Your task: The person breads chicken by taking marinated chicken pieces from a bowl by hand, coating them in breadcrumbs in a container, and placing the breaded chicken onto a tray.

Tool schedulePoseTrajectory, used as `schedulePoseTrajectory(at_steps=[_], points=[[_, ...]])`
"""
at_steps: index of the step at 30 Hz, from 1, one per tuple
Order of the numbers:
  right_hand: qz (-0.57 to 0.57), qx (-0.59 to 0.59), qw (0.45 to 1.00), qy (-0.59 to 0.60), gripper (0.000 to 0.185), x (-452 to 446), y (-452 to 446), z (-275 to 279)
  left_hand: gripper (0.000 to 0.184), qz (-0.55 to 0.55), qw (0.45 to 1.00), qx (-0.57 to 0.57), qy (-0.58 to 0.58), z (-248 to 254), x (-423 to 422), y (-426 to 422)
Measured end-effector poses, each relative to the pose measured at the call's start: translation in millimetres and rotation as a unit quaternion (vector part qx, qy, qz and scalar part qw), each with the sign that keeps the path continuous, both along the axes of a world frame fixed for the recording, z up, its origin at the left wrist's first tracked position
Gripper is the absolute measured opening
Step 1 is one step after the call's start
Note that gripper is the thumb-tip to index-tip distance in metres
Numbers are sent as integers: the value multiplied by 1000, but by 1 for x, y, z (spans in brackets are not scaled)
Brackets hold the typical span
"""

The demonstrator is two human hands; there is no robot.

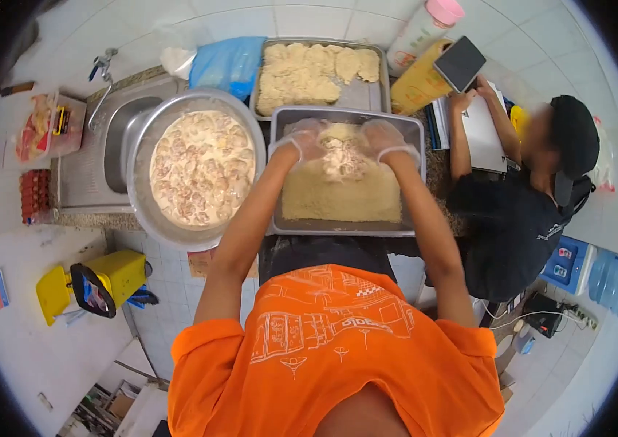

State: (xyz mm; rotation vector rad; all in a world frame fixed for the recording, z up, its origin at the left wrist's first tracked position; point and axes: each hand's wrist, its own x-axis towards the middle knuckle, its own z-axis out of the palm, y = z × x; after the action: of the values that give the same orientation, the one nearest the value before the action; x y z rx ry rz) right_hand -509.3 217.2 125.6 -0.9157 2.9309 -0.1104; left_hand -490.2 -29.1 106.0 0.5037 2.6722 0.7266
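Observation:
A deep grey tray (277, 197) holds a bed of pale breading crumbs (341, 197). Pieces of raw battered meat (345, 162) lie on the crumbs in its upper middle. My left hand (309, 138), in a clear plastic glove, is at the left of these pieces, over the crumbs. On their right is my right hand (385, 138), gloved the same way. The fingers of both hands are blurred by the gloves and crumbs. A large metal bowl (136, 164) of meat pieces in creamy batter (202, 167) stands left of the tray.
Behind the tray sits a metal tray (363, 93) of coated pieces, beside a blue bag (227, 64). A sink (125, 138) is at the left. A yellow container (418, 76) and phone (459, 63) stand back right. Another person (520, 226) in black handles papers at the right.

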Motion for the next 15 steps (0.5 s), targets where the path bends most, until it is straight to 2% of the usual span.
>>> schedulePoseTrajectory(at_steps=[1,2,4,6,7,8,9,11,12,14,15], points=[[-104,33,989,-95,45,10,8,8,48,50,999,-14,17,-1,5,6],[-202,67,958,-190,57,31,16,15,47,12,994,-105,-19,-2,20,8],[-313,58,906,-281,59,80,23,13,44,11,985,-162,-61,-26,70,13],[-394,-27,840,-373,61,124,19,-10,41,-84,984,-116,-107,-66,103,23],[-429,-91,793,-422,62,129,11,-20,41,-54,980,-48,-184,-61,109,37],[-462,-139,751,-451,63,130,5,-30,41,-17,966,15,-258,-55,115,50],[-483,-166,724,-463,64,124,0,-31,41,182,905,133,-361,-51,123,69],[-432,-202,768,-427,65,110,6,-23,41,353,847,185,-351,-26,112,79],[-428,-190,782,-412,66,99,4,-16,41,332,898,124,-261,11,96,77],[-442,-137,799,-383,67,70,-9,7,42,335,926,64,-163,16,76,74],[-387,-88,841,-368,66,51,-27,36,45,359,918,66,-154,-1,64,72]])
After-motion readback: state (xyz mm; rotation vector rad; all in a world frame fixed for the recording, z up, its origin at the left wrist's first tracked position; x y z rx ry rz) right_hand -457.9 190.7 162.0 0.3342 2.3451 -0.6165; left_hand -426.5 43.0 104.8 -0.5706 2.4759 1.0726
